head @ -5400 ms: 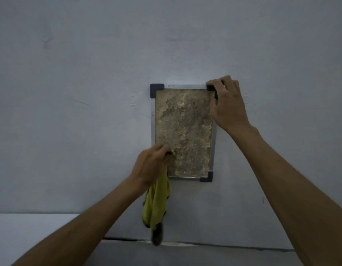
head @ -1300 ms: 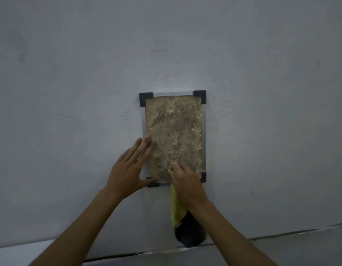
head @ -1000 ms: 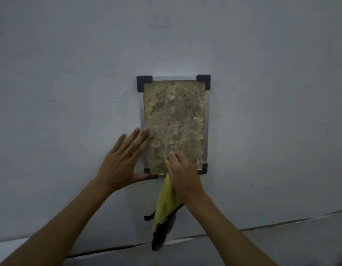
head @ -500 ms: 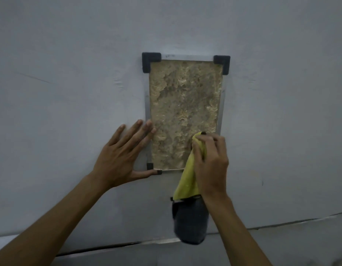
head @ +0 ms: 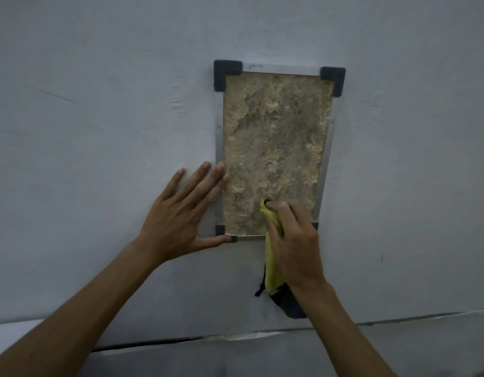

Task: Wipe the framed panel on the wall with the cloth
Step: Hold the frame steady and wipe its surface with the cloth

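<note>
We find the right hand [head: 292, 240] clamped on the cloth [head: 272, 257], the left hand [head: 181, 213] spread flat bracing the framed panel [head: 273, 148]. Hard rubbing could shift it.

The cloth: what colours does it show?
Yellow cloth with a dark lower end, in the head view.

Against the earlier pictures, the cloth [head: 272, 257] is now held by the right hand [head: 292, 240] at the lower right of the framed panel [head: 273, 148], not by the left. The left hand [head: 178, 216] is now spread flat at the panel's lower-left edge, and the top right corner is released.
</note>
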Tool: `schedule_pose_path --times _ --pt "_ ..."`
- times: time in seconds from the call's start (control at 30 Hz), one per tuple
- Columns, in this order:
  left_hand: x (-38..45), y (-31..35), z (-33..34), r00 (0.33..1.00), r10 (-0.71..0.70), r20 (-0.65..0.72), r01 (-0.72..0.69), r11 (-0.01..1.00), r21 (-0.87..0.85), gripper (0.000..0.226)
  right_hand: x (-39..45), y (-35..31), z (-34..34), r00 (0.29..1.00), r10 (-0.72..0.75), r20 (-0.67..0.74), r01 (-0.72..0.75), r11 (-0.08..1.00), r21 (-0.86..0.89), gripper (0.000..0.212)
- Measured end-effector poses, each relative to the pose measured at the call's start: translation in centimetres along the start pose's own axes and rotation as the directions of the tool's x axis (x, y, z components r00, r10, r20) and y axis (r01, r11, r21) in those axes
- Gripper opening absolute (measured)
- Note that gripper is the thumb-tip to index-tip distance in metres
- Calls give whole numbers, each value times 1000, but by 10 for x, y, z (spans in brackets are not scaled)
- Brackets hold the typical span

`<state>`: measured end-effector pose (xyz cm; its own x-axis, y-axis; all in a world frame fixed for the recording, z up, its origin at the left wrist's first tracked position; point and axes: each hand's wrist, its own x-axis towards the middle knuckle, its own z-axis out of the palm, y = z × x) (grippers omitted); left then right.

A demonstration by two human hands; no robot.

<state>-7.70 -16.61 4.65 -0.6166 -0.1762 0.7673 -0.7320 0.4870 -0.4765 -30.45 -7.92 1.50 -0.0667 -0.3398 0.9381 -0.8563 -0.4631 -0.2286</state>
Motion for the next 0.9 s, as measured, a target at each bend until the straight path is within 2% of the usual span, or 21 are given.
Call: schedule_pose_path --times 0.1,0.13,0.17,0.23,0.3,0.4,0.43,0.57,0.63,0.7,0.73,0.83,0.87,0.9 --pt "0 1 -1 1000 -4 3 4 1000 4 113 8 7 -8 968 188 -165 -187 982 25 19" --pt "2 1 -2 1000 -4 8 4 1000 7 113 8 4 -6 958 228 -174 -226 974 29 21" --pt "1 2 -4 1000 -5 17 5 1000 9 113 3 -2 -1 965 227 -133 -226 974 21 22" --pt "0 2 -4 1000 -10 22 10 1000 8 112 -8 -11 9 990 136 -23 -136 991 -12 23" --pt "0 3 -6 1000 -7 22 7 1000 4 111 -8 -7 7 994 109 -11 -109 994 7 22" --pt "1 2 -8 1000 -4 22 4 1000 1 110 -4 -2 3 937 286 -199 -276 958 76 20" --pt "1 2 -9 1000 -1 28 1 1000 1 109 -5 -5 4 923 319 -214 -308 948 86 20" --pt "-1 1 -9 999 -2 43 2 1000 4 110 -14 -13 10 975 217 -47 -214 975 57 22" --pt "-1 1 -8 999 -10 48 10 1000 -3 110 -4 4 -4 927 336 -166 -325 942 88 18" --pt "0 0 -8 998 -11 58 10 1000 5 109 3 15 -14 836 461 -297 -442 887 132 15" --pt "0 1 -8 998 -7 66 6 1000 7 110 1 12 -13 835 470 -286 -454 882 122 15" --pt "-2 0 -7 997 -14 77 13 1000 17 110 -11 -7 2 955 289 -64 -285 957 61 19" --pt "-2 0 -6 997 -12 79 11 1000 21 110 -13 -7 2 969 245 -34 -243 968 63 20" --pt "-3 1 -7 997 -10 80 9 1000 21 110 -13 -1 -2 963 261 -60 -257 964 70 19"
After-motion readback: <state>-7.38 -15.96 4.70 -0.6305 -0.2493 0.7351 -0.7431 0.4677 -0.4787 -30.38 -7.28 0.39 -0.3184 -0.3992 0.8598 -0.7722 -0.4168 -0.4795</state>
